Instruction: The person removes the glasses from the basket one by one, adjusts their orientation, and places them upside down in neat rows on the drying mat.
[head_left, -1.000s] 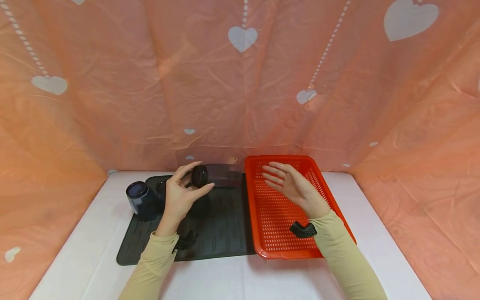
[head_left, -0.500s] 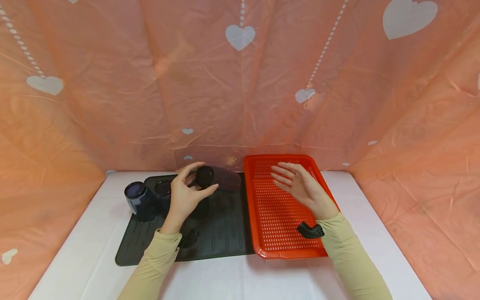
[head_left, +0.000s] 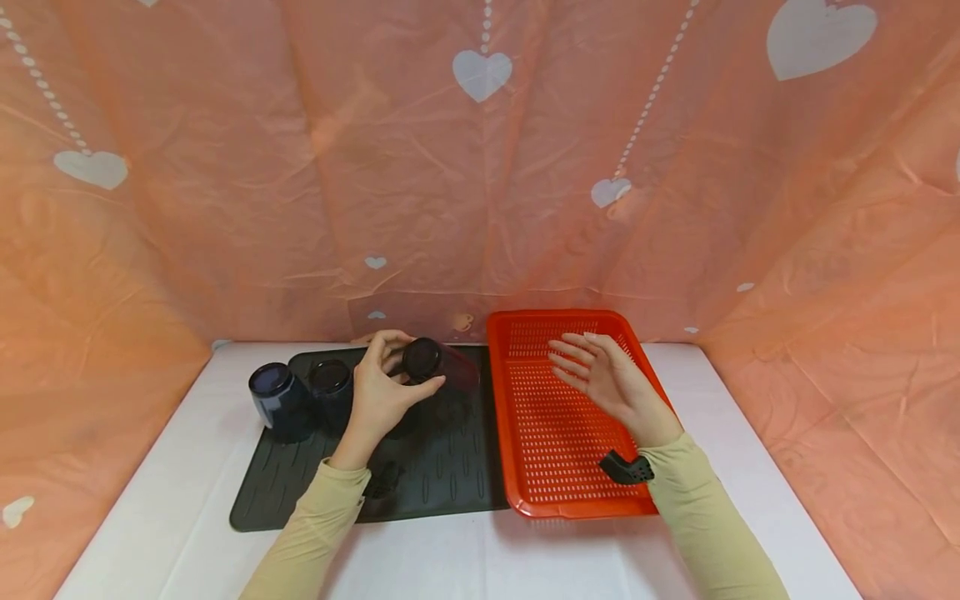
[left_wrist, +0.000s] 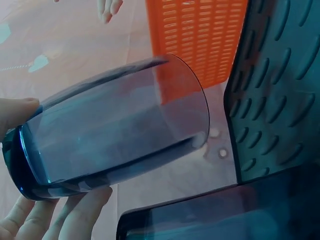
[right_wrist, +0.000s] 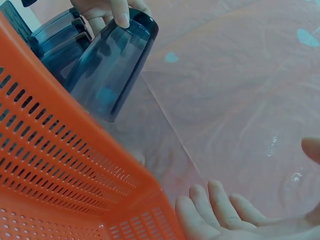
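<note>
My left hand grips a tinted clear drinking glass round its thick dark base, thumb on one side and fingers on the other. The glass lies tilted in the air above the black ridged mat, its mouth pointing right. Two more dark glasses, one at the far left and one beside it, stand upside down on the mat. Another glass is mostly hidden behind the left hand. My right hand hovers over the red basket, fingers spread and holding nothing.
The perforated plastic basket stands directly right of the mat, on a white table. An orange curtain with white hearts hangs close behind. Each wrist wears a black camera mount, such as the right one.
The left hand has carried the glass a little to the right and nearer, turning its mouth slightly downward. More of the second glass shows. The right hand has shifted slightly right, still with spread fingers.
</note>
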